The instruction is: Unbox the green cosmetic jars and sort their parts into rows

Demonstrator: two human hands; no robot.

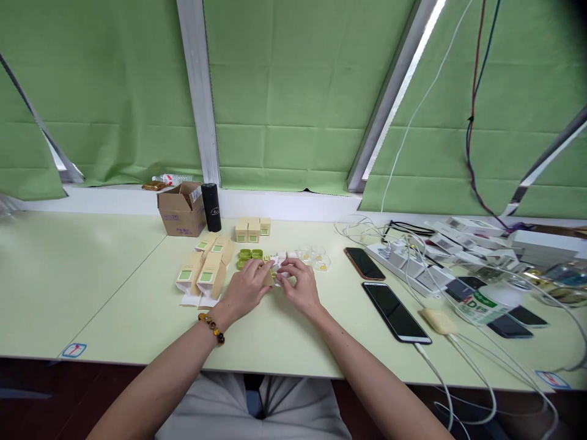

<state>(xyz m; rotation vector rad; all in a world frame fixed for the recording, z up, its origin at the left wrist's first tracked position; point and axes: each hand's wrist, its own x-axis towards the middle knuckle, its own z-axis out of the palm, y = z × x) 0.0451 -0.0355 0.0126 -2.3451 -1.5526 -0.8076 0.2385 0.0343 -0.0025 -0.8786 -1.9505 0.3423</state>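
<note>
Near the middle of the table, my left hand (247, 286) is closed around a small beige paper box (269, 278), which its fingers partly cover. My right hand (300, 286) pinches at the white flaps on that box's right end. Just behind my left hand sit small olive-green square containers (244, 254). Clear plastic cups with bits of yellow (316, 258) lie beyond my right fingertips. To the left of my hands, several long beige cartons with green labels (213, 273) lie side by side, white flaps open toward me. Closed small beige boxes (247, 230) stand farther back.
At the back left are a brown cardboard box (182, 211) and a black bottle (211, 208). Two phones (397, 311) lie to the right, beside a white power strip (413, 272) with tangled cables, a plastic tub (490, 304) and white boxes. The table's front edge runs below my forearms.
</note>
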